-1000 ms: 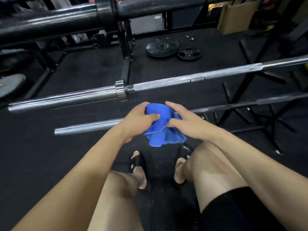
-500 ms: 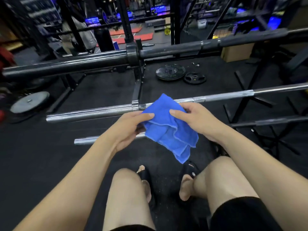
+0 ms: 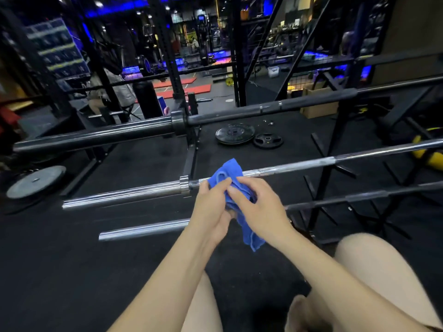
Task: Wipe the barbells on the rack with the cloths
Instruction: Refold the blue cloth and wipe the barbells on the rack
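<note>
I see both hands, left hand (image 3: pixel 211 207) and right hand (image 3: pixel 259 207), pinching the bunched blue cloth (image 3: pixel 230 178) just before the chrome barbell (image 3: pixel 287 167). Risk: loose folds slip, wiping unevenly.

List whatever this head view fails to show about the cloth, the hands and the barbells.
- Blue cloth: its middle is covered by the left hand and right hand.
- Chrome barbell: right end cut off by the frame edge.
- Lowest barbell: partly hidden behind both hands.
</note>
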